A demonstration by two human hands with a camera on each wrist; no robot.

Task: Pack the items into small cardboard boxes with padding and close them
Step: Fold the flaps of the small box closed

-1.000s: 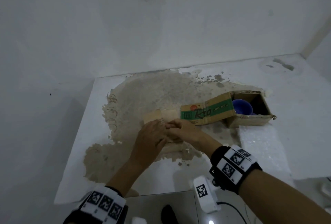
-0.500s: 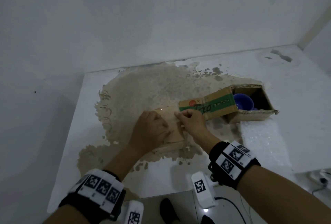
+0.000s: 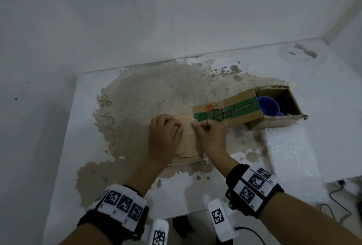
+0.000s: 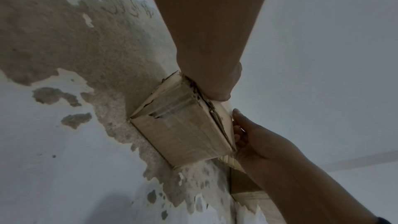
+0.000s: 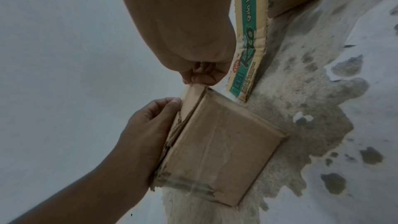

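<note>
1. Since a moment ago my two hands have moved apart on top of the small plain brown cardboard box (image 3: 189, 142). They were bunched together before.
2. My left hand (image 3: 164, 139) is curled and holds the top of the small box down. My right hand (image 3: 212, 137) pinches the far top edge of it. I cannot tell if the pinch is on a flap or on tape.
3. The small box sits flat on the white table with a worn brown patch (image 3: 88, 127), right under both hands.
4. I think I am closing this box. The top looks folded shut, so this box is nearly done.
5. I think the next move is to press that far edge flat while my left hand keeps the top from popping up.
6. Just past my right fingertips is the long green and brown printed cardboard strip (image 3: 228, 112). It is very close, so there is little room that way.
7. Further out on my right side is the open brown cardboard box (image 3: 274, 122) with a round blue cup (image 3: 268, 105) inside, not yet closed.
8. The white bubble wrap sheet (image 3: 290, 146) lies near my right wrist.
9. To the left of my left hand the table gives me room to slide.
</note>
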